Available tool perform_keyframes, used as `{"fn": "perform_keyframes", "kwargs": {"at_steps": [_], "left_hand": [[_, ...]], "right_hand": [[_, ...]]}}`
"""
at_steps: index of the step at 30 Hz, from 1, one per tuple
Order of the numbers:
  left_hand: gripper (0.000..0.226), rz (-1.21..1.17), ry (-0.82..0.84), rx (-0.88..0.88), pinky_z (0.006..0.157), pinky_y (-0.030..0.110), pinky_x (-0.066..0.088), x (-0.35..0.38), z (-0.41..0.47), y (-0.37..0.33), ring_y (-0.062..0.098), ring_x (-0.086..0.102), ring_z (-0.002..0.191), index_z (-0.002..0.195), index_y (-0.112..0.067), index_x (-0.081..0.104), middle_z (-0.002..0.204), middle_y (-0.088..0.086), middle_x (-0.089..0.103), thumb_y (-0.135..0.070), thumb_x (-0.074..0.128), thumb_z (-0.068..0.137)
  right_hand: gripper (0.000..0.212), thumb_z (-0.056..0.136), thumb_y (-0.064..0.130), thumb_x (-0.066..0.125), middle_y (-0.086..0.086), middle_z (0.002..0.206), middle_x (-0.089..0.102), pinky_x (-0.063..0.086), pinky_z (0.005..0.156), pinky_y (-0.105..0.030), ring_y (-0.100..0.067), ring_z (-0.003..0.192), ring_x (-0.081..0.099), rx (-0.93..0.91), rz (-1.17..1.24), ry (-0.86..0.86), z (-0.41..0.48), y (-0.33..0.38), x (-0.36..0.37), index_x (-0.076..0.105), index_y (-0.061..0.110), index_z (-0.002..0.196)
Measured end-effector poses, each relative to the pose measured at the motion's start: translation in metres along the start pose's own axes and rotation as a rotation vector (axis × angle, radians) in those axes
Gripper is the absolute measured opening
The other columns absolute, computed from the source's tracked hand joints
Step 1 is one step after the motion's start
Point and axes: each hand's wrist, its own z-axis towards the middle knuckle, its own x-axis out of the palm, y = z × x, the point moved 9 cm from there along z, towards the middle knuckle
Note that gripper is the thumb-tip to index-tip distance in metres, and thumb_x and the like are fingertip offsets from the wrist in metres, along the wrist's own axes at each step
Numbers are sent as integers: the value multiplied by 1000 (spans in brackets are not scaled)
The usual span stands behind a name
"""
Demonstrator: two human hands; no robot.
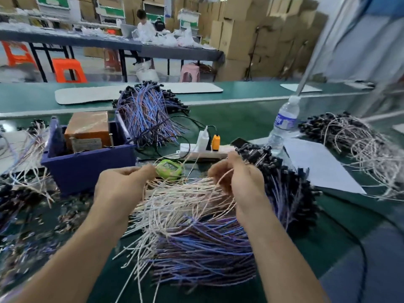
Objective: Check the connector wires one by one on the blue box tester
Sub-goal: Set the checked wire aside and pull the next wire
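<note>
I see a clear water bottle (pixel 284 121) standing toward the right edge of the green tabletop (pixel 240 117), with a white paper sheet (pixel 317 165) lying just beside it. Mid-tabletop lies a white power strip (pixel 205 152) carrying an orange plug (pixel 215 142) and a white charger (pixel 202 139). A green digital timer (pixel 168 169) sits near its front. Beyond the far edge I make out an orange stool (pixel 68 69) and stacked cardboard boxes (pixel 251 29).

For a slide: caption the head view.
Left hand and right hand pinch connector wires on the green bench beside the blue box tester.
</note>
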Motion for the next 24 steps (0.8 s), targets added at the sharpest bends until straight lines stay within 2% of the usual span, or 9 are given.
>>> {"fn": "perform_keyframes", "kwargs": {"at_steps": [4, 10, 12, 15, 17, 19, 21, 23, 24], "left_hand": [[22, 145, 103, -30, 64, 34, 45, 22, -3, 10, 17, 50, 44, 56, -17, 75, 48, 4, 62, -22, 76, 77], [24, 369, -14, -15, 57, 28, 50, 16, 5, 16, 4, 63, 42, 66, -18, 78, 58, -5, 73, -28, 77, 88], [9, 469, -44, 36, 63, 32, 56, 14, 1, 9, 10, 70, 55, 87, -23, 81, 63, -10, 74, -31, 76, 89], [53, 838, -150, 354, 79, 42, 58, 22, -17, -22, 28, 70, 79, 139, -24, 62, 84, -7, 76, -32, 74, 89], [58, 857, -159, 583, 83, 44, 56, 39, -38, -46, 32, 73, 89, 144, -23, 57, 103, 2, 79, -30, 74, 89], [47, 795, -20, 712, 90, 41, 54, 62, -50, -56, 27, 72, 99, 135, -29, 65, 119, 1, 76, -31, 75, 89], [41, 802, 217, 707, 99, 37, 51, 89, -56, -50, 17, 70, 98, 129, -37, 68, 127, -5, 73, -35, 77, 89], [40, 905, 417, 631, 100, 35, 52, 105, -52, -32, 5, 65, 79, 127, -43, 68, 117, -7, 75, -40, 78, 88], [39, 951, 482, 576, 97, 34, 53, 108, -48, -21, 0, 63, 74, 125, -45, 68, 107, -10, 76, -41, 78, 88]], "right_hand": [[70, 106, 36, 44, -2, 41, 49, 23, 35, -19, -11, 33, 34, 97, -223, -22, 35, 4, -41, 68, 14, 44], [43, 97, 24, 62, 0, 38, 51, 24, 33, -14, -10, 26, 32, 209, -718, 80, 82, 11, -69, 63, 6, 58], [39, 94, 25, 67, 2, 37, 53, 29, 33, -15, -11, 25, 37, 210, -893, 113, 92, 10, -69, 63, 4, 61], [42, 91, 36, 69, 1, 46, 64, 42, 39, -19, -11, 35, 53, 188, -1136, 162, 103, 10, -61, 68, 7, 61], [45, 92, 33, 66, -1, 55, 69, 47, 49, -24, -15, 49, 61, 90, -1364, 123, 107, 18, -56, 66, 9, 55], [35, 89, 23, 67, -6, 68, 65, 44, 57, -30, -24, 60, 56, -65, -1456, -47, 109, 36, -55, 55, 11, 58], [34, 87, 17, 68, -6, 70, 53, 42, 63, -33, -29, 67, 50, -199, -1471, -159, 102, 51, -52, 41, 17, 65], [19, 84, 15, 69, -6, 77, 62, 48, 64, -35, -29, 70, 55, -352, -1544, -76, 92, 58, -38, 54, 17, 72], [8, 81, 12, 70, -5, 83, 69, 54, 68, -36, -27, 73, 60, -405, -1557, 47, 85, 54, -29, 66, 18, 79]]}}
